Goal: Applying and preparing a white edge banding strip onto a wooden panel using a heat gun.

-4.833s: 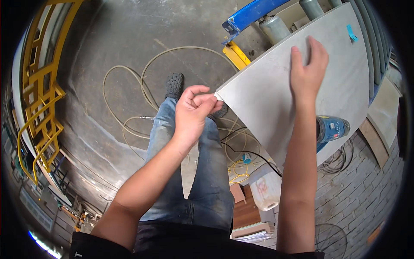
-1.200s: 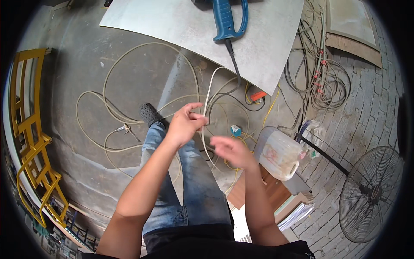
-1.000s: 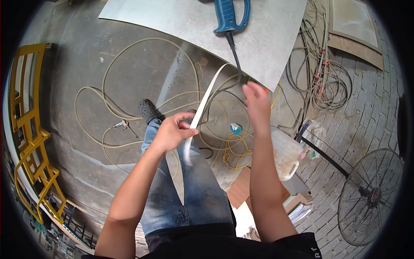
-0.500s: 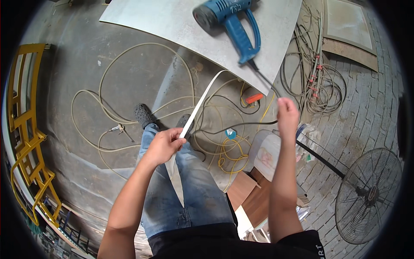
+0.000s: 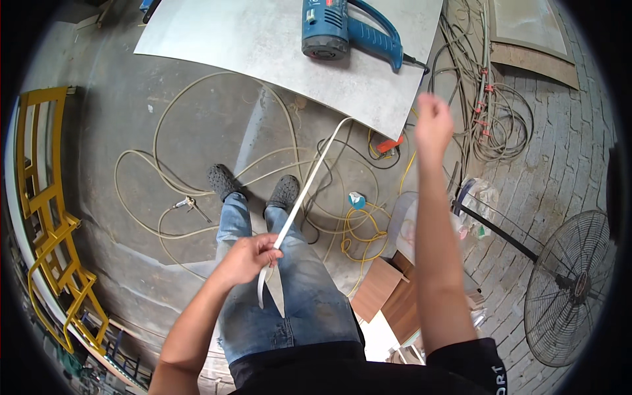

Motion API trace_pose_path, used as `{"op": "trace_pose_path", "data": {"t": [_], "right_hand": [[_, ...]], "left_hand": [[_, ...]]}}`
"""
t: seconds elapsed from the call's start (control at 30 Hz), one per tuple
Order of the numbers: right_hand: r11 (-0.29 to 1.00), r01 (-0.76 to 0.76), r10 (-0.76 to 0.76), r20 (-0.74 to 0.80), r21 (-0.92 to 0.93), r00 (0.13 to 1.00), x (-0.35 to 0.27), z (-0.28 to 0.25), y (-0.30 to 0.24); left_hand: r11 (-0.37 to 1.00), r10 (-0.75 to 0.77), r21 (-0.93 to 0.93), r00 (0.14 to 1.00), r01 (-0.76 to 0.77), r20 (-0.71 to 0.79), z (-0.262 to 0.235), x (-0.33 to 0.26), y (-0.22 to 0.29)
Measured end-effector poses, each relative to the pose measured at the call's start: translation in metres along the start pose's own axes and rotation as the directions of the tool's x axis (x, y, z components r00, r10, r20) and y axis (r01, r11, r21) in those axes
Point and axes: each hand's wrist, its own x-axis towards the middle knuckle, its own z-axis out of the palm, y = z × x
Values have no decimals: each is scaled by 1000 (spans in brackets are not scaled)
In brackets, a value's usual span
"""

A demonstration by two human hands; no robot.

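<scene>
My left hand (image 5: 249, 259) is closed in a pinch on a long, narrow white edging strip (image 5: 304, 192). The strip rises to the front edge of a pale grey board (image 5: 257, 49), and its short loose end curls below my fingers. Over to the right, my right hand (image 5: 434, 128) is raised just beyond the board's right corner. Motion blur smears its curled fingers, so I cannot tell whether they hold anything. A blue heat gun (image 5: 352, 36) lies on the board, its handle toward the right and its dark cord running off that edge.
Hoses (image 5: 164, 108) and a yellow cord (image 5: 359, 243) loop across the floor around my feet. A black fan (image 5: 573, 289) stands at the right. Brown panels (image 5: 378, 289) and a plastic container (image 5: 403, 220) are by my right arm. Yellow metal frames (image 5: 49, 178) line the left.
The heat gun has turned, its handle now pointing right instead of toward me. My right hand has moved farther away from me. My left hand has come slightly nearer, still pinching the strip.
</scene>
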Motion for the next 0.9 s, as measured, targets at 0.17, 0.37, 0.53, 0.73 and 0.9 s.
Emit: {"op": "trace_pose_path", "data": {"t": [0.17, 0.37, 0.53, 0.73, 0.9], "right_hand": [[931, -364, 358, 319, -42, 878, -105, 19, -13], [975, -89, 149, 306, -202, 940, -104, 42, -36], [946, 82, 7, 275, -313, 962, -117, 25, -20], [907, 163, -52, 280, -389, 959, -121, -2, -6], [876, 200, -50, 329, -440, 943, -125, -14, -2]], "left_hand": [[997, 1, -73, 1000, -3, -25, 29, -2, -1], [986, -45, 163, 999, 44, 4, 51, 3, 10], [976, -36, 215, 999, 44, -39, 44, 2, 8], [909, 253, 405, 903, -99, -347, -4, 42, 77], [167, 847, 981, 524, -100, -91, -25, 110, 143]]}}
